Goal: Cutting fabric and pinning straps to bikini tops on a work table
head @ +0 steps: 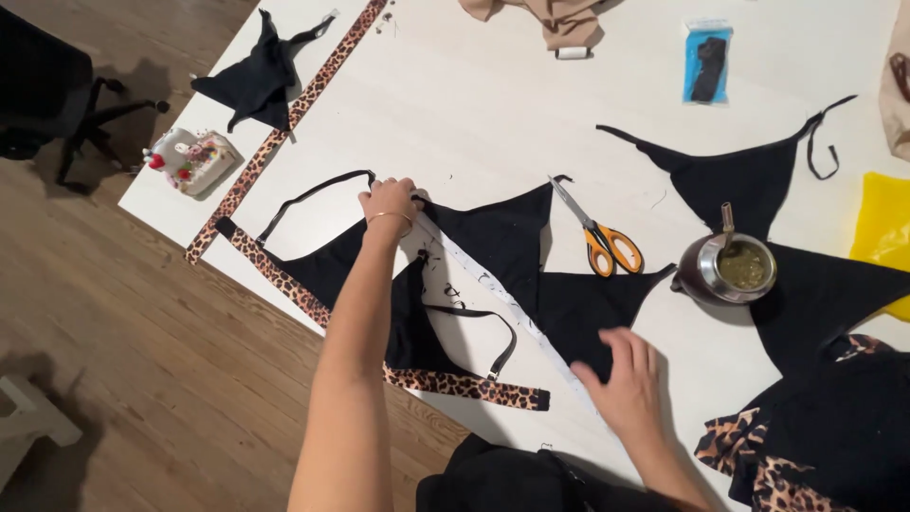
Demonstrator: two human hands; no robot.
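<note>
1. White strip, long and narrow, lies flat on the white bench; its long axis runs on a diagonal from the upper left, at the left hand, down to the lower right, at the right hand.
2. Left hand rests at the strip's upper end, fingers curled down onto it and the black fabric there; whether its grip pinches the strip or only presses it, I cannot tell.
3. Right hand lies flat with fingers spread, grip released, palm pressing the strip's lower end and the edge of a black triangular fabric piece.
4. Strip crosses over black fabric pieces: one triangle points up toward the far side, just beside the orange-handled scissors.
5. Scissors lie on the bench right of the strip, blades pointing up-left, roughly parallel to it.
6. Leopard-print band runs diagonally along the bench's near edge, touching the black fabric left of the strip.
7. Metal cup stands well right of the strip.
</note>
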